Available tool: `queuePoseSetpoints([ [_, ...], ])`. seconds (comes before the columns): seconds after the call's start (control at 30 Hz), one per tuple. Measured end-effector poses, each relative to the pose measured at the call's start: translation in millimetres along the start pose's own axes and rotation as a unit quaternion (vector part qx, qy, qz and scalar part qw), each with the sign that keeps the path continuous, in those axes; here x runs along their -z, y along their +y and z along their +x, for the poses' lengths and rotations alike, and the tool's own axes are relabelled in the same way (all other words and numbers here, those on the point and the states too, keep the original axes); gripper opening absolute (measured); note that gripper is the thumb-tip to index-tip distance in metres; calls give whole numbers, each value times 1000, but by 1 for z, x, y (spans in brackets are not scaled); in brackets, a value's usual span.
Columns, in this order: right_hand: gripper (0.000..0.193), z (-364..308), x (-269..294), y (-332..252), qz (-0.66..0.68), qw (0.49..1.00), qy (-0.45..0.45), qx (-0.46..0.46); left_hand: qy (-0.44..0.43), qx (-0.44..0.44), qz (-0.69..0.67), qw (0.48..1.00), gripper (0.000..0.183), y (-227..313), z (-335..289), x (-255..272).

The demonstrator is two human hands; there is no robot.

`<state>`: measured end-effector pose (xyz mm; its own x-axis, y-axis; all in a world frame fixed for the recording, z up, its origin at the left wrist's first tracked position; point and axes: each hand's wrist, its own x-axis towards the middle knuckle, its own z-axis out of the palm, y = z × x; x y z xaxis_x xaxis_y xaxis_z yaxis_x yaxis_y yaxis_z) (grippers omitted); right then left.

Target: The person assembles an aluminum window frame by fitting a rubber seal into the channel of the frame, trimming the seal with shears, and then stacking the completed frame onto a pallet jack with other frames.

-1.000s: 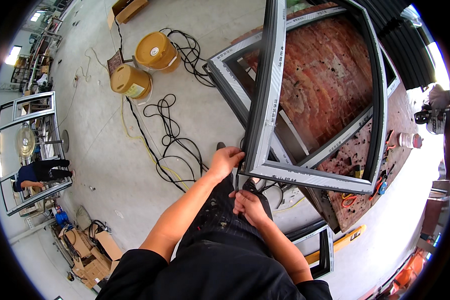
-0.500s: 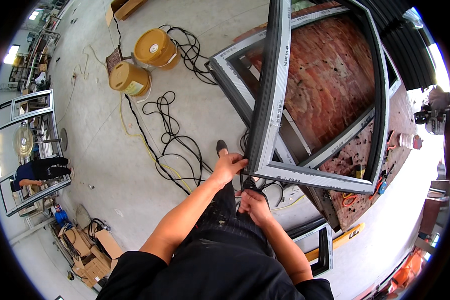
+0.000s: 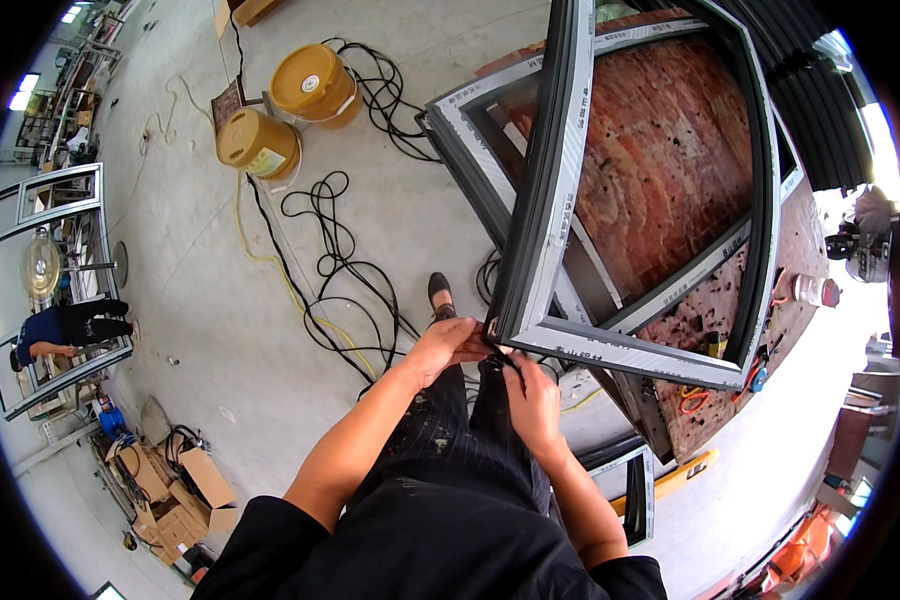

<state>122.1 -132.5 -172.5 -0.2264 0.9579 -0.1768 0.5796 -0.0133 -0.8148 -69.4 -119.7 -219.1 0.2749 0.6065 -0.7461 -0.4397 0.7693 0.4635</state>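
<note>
A grey-and-black window frame (image 3: pixel 570 215), covered in printed protective film, lies over a second frame (image 3: pixel 470 130) on the worktable. Its near left corner juts out past the table edge toward me. My left hand (image 3: pixel 448 352) is closed at that corner, its fingertips pinching a thin black strip (image 3: pixel 500 352) that looks like a rubber seal. Just right of it and slightly lower, my right hand (image 3: pixel 533 400) grips the same strip between thumb and fingers. The fingers hide most of the strip, so whether it sits in the frame's groove cannot be seen.
The worn red-brown worktable (image 3: pixel 670 130) carries orange-handled scissors (image 3: pixel 694 400) and a jar (image 3: pixel 816 290). Black cables (image 3: pixel 340 250) and two yellow buckets (image 3: pixel 313 85) are on the floor at left. A smaller frame (image 3: pixel 635 490) and a yellow level (image 3: pixel 685 473) lie below the table. Another person (image 3: pixel 70 335) stands far left.
My right hand has risen toward the frame's corner, closer to the left hand, bringing the black strip up. The left hand has shifted slightly down.
</note>
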Motion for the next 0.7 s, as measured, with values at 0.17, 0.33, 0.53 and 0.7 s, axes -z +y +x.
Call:
queuePoseSetpoints([
  [0.17, 13, 4, -7, 10, -87, 995, 40, 10, -28, -36, 28, 999, 32, -9, -9, -8],
  [0.33, 12, 8, -10, 16, -153, 986, 61, 26, 57, -34, 14, 998, 25, -20, -2, -19],
  [0.53, 12, 9, -19, 32, -187, 974, 95, 86, 97, -76, 48, 991, 24, -29, 7, -20],
  [0.7, 12, 11, -20, 35, -165, 974, 122, 96, 115, -57, 16, 992, 24, -32, 4, -28],
])
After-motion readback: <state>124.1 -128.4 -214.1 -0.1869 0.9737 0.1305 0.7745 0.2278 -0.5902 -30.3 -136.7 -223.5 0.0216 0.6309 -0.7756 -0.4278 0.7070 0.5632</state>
